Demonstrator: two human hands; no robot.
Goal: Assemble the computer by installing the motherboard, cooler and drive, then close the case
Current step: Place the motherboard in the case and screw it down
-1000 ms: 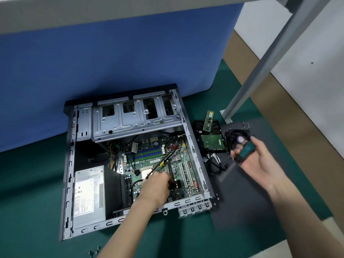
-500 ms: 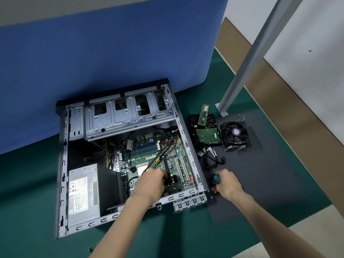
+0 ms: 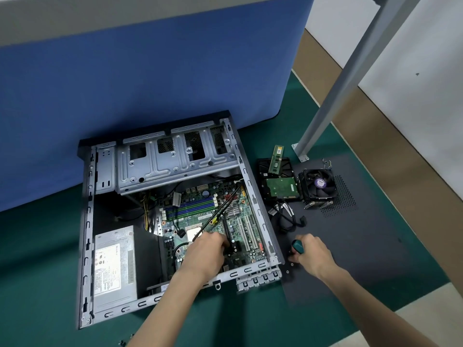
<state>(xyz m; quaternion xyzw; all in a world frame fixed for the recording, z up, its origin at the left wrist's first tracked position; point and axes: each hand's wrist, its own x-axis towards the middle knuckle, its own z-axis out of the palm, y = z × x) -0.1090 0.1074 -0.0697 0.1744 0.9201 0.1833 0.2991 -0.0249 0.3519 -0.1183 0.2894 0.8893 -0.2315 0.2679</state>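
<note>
left grip (image 3: 205, 252) rests on the motherboard (image 3: 240, 221) inside the case (image 3: 253, 196), fingers curled, its hold untellable; right grip (image 3: 310, 254) clamps a teal screwdriver (image 3: 298, 246).

Green motherboard (image 3: 200, 216); teal screwdriver handle (image 3: 298, 246); blue partition (image 3: 150, 78); dark-green mat (image 3: 37, 259)

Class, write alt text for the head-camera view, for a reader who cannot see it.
A person's left hand rests on the motherboard inside an open case, while the right hand grips a screwdriver over the dark panel beside it. A cooler, drive and memory stick lie right of the case.
</note>
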